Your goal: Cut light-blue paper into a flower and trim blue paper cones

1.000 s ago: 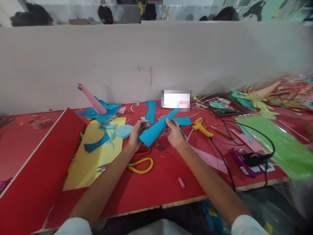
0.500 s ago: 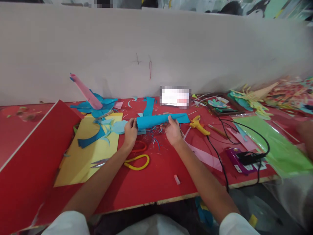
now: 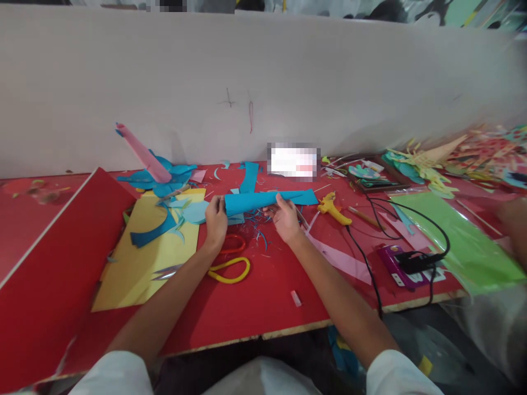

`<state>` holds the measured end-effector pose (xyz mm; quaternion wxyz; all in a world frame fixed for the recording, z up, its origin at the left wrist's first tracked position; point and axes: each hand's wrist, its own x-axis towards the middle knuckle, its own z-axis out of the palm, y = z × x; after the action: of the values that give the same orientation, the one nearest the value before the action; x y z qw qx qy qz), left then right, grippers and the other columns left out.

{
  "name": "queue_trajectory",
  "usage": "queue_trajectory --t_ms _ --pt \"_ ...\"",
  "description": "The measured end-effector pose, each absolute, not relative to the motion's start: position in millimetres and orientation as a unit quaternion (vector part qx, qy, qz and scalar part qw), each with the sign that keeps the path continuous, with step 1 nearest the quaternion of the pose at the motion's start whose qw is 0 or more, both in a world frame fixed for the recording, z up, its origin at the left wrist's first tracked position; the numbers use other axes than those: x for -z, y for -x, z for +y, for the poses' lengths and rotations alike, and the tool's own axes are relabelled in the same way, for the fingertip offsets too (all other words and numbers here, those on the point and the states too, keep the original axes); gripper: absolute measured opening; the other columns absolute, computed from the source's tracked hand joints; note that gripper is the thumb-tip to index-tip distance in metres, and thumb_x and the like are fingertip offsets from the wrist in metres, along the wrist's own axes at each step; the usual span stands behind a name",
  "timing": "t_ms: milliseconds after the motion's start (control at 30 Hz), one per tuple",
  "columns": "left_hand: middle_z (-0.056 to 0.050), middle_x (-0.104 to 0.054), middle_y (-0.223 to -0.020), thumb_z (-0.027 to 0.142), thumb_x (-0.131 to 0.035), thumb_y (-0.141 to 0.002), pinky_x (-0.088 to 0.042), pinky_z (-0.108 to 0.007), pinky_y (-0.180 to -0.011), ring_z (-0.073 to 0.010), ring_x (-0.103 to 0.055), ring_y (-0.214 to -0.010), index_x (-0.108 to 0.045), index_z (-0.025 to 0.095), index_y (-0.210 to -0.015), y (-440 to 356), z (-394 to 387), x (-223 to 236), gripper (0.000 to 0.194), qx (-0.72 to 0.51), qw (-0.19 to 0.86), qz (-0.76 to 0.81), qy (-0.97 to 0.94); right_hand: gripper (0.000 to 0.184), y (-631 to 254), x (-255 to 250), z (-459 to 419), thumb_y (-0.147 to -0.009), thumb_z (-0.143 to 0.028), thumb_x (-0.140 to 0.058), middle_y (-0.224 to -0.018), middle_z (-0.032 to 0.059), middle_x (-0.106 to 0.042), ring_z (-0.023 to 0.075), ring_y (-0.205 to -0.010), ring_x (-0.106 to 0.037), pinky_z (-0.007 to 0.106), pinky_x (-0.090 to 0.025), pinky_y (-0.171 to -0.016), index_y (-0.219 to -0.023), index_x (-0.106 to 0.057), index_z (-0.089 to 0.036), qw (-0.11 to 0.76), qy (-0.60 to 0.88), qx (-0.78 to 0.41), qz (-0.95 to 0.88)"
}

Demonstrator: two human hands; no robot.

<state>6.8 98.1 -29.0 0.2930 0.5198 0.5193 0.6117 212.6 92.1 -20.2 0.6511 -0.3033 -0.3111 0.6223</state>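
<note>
A blue paper roll (image 3: 251,201) lies almost level just above the red table (image 3: 255,307). My left hand (image 3: 216,220) grips its wider left end. My right hand (image 3: 283,217) pinches the roll near its middle from below, and the narrow end reaches right past my fingers. Thin blue paper slivers (image 3: 257,233) lie scattered under the roll. Scissors with yellow and red handles (image 3: 229,269) rest on the table below my left wrist.
A yellow sheet (image 3: 148,263) with blue cut-outs lies left, with a pink paper cone (image 3: 142,154) behind it. A yellow glue gun (image 3: 333,208), black cable (image 3: 370,258), purple power strip (image 3: 401,269) and green sheet (image 3: 461,241) sit to the right. A red board (image 3: 53,274) leans left.
The blue roll went from steeply tilted to nearly level and has been rolled tighter. Both hands moved slightly away from me along with it. The view shifted down.
</note>
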Motion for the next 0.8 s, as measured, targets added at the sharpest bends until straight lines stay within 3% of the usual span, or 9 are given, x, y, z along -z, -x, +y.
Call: queue_trajectory --t_ms 100,233,367,500,600,700,800 --pt "-0.002 -0.069 -0.087 0.019 -0.06 -0.095 -0.043 -0.027 -0.078 -0.0185 -0.058 -0.083 -0.07 0.02 -0.089 -7.1 96.4 23.5 0.012 -0.621 0.27 0.522 -0.519 0.044 -210.9 18.5 90.1 -0.073 -0.053 -0.095 -0.068 -0.0022 -0.072 0.0152 -0.055 -0.066 0.028 -0.055 -0.049 -0.081 -0.064 -0.024 0.655 0.309 -0.613 -0.314" --pt "-0.002 -0.07 -0.083 0.007 -0.06 -0.084 -0.043 -0.027 -0.079 -0.0192 -0.059 -0.08 -0.075 0.019 -0.085 -7.6 94.5 18.7 0.019 -0.62 0.269 0.518 -0.525 0.046 -210.5 17.7 88.3 -0.073 -0.054 -0.095 -0.065 -0.0035 -0.068 0.0141 -0.052 -0.062 0.027 -0.051 -0.045 -0.079 -0.061 -0.024 0.669 0.323 -0.592 -0.314" --pt "0.0 -0.065 -0.073 0.007 -0.061 -0.078 -0.04 -0.025 -0.071 -0.0172 -0.055 -0.072 -0.072 0.019 -0.076 -7.1 95.8 22.2 0.017 -0.607 0.301 0.502 -0.537 0.048 -211.9 20.0 89.2 -0.071 -0.056 -0.095 -0.065 -0.0028 -0.069 0.015 -0.053 -0.064 0.028 -0.052 -0.045 -0.079 -0.06 -0.023 0.672 0.333 -0.582 -0.315" --pt "-0.001 -0.069 -0.081 0.01 -0.063 -0.077 -0.045 -0.026 -0.075 -0.018 -0.061 -0.079 -0.075 0.019 -0.084 -8.0 98.3 26.2 0.017 -0.621 0.336 0.485 -0.516 0.051 -211.6 22.0 89.8 -0.07 -0.057 -0.096 -0.063 -0.0033 -0.067 0.0151 -0.051 -0.063 0.029 -0.051 -0.044 -0.075 -0.058 -0.024 0.672 0.339 -0.58 -0.312" --pt "0.0 -0.064 -0.078 0.016 -0.066 -0.085 -0.043 -0.024 -0.069 -0.0154 -0.056 -0.073 -0.072 0.019 -0.083 -10.9 98.4 24.7 0.007 -0.635 0.353 0.487 -0.486 0.048 -210.6 20.7 88.4 -0.069 -0.056 -0.097 -0.063 -0.0033 -0.068 0.0151 -0.052 -0.063 0.028 -0.051 -0.045 -0.078 -0.061 -0.023 0.672 0.325 -0.589 -0.309" --pt "0.003 -0.048 -0.066 0.036 -0.066 -0.096 -0.034 -0.024 -0.057 -0.0126 -0.04 -0.061 -0.058 0.02 -0.072 -14.1 97.3 22.8 0.031 -0.65 0.364 0.486 -0.458 0.045 -211.0 17.9 85.8 -0.071 -0.053 -0.095 -0.066 -0.0031 -0.07 0.0154 -0.057 -0.065 0.028 -0.055 -0.049 -0.081 -0.064 -0.024 0.664 0.31 -0.605 -0.31" --pt "0.005 -0.039 -0.064 0.052 -0.067 -0.096 -0.03 -0.025 -0.054 -0.0119 -0.032 -0.059 -0.05 0.021 -0.069 -15.6 96.9 22.8 0.045 -0.657 0.374 0.48 -0.445 0.042 -212.0 15.8 83.8 -0.073 -0.052 -0.093 -0.072 -0.0026 -0.072 0.015 -0.059 -0.066 0.028 -0.058 -0.053 -0.086 -0.065 -0.024 0.647 0.305 -0.625 -0.313"
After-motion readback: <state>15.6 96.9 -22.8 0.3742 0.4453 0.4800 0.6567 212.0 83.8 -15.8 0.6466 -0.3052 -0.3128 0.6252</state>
